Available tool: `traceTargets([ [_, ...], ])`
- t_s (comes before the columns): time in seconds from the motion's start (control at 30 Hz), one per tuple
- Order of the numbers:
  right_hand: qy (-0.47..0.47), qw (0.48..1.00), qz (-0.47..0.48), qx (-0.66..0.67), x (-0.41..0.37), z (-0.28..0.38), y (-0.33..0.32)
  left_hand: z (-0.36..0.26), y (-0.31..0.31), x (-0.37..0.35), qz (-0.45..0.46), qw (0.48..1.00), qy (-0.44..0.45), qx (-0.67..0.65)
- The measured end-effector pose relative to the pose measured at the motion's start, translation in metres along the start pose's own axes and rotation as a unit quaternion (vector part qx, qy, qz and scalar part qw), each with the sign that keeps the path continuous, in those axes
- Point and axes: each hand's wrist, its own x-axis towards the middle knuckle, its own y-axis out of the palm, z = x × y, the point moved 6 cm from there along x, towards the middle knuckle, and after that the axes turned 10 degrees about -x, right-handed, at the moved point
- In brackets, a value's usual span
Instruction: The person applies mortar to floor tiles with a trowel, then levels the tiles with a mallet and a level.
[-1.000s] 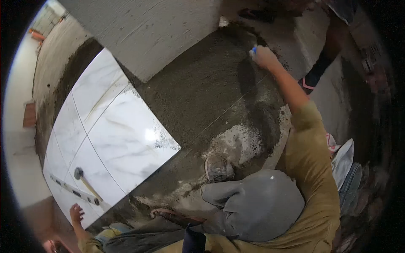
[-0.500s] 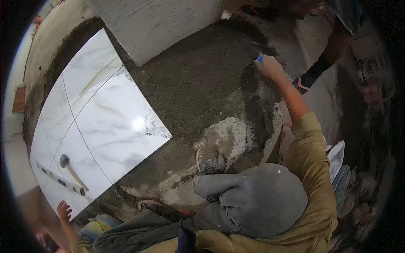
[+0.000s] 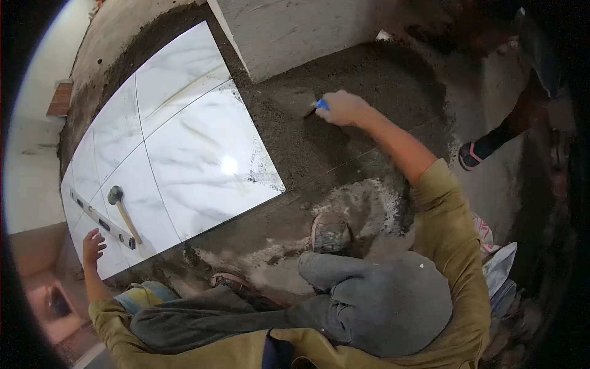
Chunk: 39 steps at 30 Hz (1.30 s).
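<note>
My right hand [image 3: 345, 108] is closed round the blue handle of a trowel [image 3: 311, 111], whose thin blade is seen nearly edge-on over the damp grey mortar [image 3: 356, 80]. It is a short way right of the tiles. My left hand [image 3: 93, 247] is held over the near left edge of the white marbled tiles [image 3: 196, 147], its fingers apart and nothing in them. Close to that hand, a spirit level [image 3: 101, 220] and a mallet [image 3: 125, 215] with a dark head and wooden handle lie on the tiles.
A rough concrete block or wall [image 3: 295, 37] borders the mortar at the back. A string line [image 3: 353, 160] crosses the mortar. Another person's sandalled foot [image 3: 472, 157] is at the right. My shoe [image 3: 330, 234] rests on the floor, and bags [image 3: 499, 264] lie to my right.
My right hand has swept left with the trowel across the mortar, toward the tiles. The camera view has shifted, and the other person's foot now shows more fully.
</note>
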Motion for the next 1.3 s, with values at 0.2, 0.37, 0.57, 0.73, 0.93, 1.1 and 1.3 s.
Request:
traceTargets([
  [0.2,0.096,0.991,-0.083,-0.042,-0.008,-0.038,-0.017,0.024,-0.012,-0.002,-0.021,0.999,-0.036,-0.005],
  [0.37,0.01,0.998,-0.03,0.052,-0.002,0.044,-0.006,-0.007,0.014,0.02,0.008,1.0,-0.001,0.007],
  [0.57,-0.048,0.989,0.01,0.137,0.043,0.096,0.005,-0.061,0.035,0.012,0.025,0.998,0.047,-0.016],
  [0.73,-0.017,0.955,0.107,0.275,0.029,0.104,0.021,-0.038,0.021,0.022,0.015,0.999,0.023,-0.024],
  [0.93,-0.135,0.986,0.0,0.103,0.037,0.123,0.05,0.001,0.012,0.028,0.011,1.0,-0.008,0.019],
  [1.1,0.047,0.992,0.002,0.114,0.008,0.032,0.011,0.036,-0.01,0.024,0.002,1.0,0.001,0.0],
  [1.3,0.084,0.994,-0.056,0.038,-0.033,-0.03,0.001,0.056,-0.021,0.018,0.009,0.999,-0.027,-0.022],
])
